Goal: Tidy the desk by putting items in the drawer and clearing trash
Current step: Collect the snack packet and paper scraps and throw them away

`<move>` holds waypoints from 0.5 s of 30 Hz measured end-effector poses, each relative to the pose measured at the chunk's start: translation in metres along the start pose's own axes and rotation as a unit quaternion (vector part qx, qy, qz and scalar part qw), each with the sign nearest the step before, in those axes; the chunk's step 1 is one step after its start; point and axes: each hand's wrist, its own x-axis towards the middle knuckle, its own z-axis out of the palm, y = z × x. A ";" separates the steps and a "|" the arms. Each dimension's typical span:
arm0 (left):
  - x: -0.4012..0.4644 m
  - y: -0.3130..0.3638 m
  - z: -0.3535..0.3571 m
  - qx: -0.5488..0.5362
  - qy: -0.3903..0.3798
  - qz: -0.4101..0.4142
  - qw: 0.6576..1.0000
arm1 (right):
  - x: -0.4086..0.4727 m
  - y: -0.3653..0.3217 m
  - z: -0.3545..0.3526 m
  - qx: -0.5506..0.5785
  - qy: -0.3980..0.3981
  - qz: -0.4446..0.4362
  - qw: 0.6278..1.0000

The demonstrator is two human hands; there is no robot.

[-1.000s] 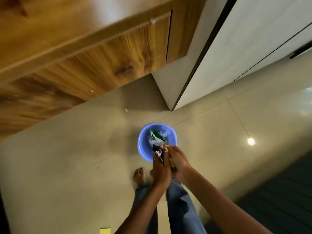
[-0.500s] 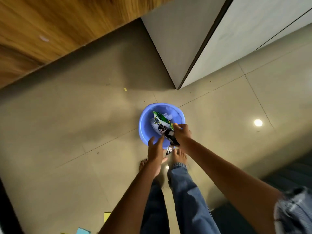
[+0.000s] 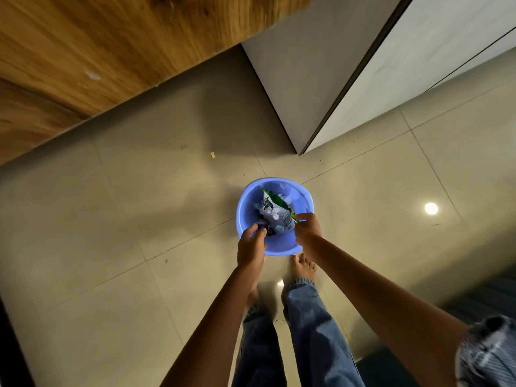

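Observation:
A blue plastic tub (image 3: 279, 248) stands on the tiled floor just ahead of my bare feet. Inside it lie a green and white snack wrapper (image 3: 275, 209) and other crumpled trash. My left hand (image 3: 251, 244) reaches over the tub's near left rim and pinches a dark wrapper (image 3: 263, 226) between thumb and fingertips. My right hand (image 3: 307, 227) hovers over the near right rim, its fingers curled beside the green wrapper's edge. Whether it holds that edge is not visible.
A wooden desk panel (image 3: 97, 51) rises at the upper left and a white cabinet (image 3: 377, 65) at the upper right. Small yellow scraps (image 3: 213, 155) lie on the floor beyond the tub. A dark mat (image 3: 474, 291) lies at the right.
The dark wrapper has passed from my right hand's grip down into the tub by my left fingertips. My left hand moved forward over the rim. The view dipped closer to the tub.

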 end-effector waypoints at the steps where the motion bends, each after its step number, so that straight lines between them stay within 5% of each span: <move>1: 0.001 -0.002 0.000 0.012 0.002 0.003 1.000 | 0.000 0.002 0.000 -0.012 0.001 -0.010 1.000; 8: -0.005 -0.019 -0.007 0.043 0.012 0.007 0.999 | -0.012 0.016 -0.002 -0.106 0.011 -0.092 0.990; 15: -0.021 -0.048 -0.018 0.044 0.023 0.025 0.998 | -0.042 0.046 -0.012 -0.265 0.012 -0.250 0.931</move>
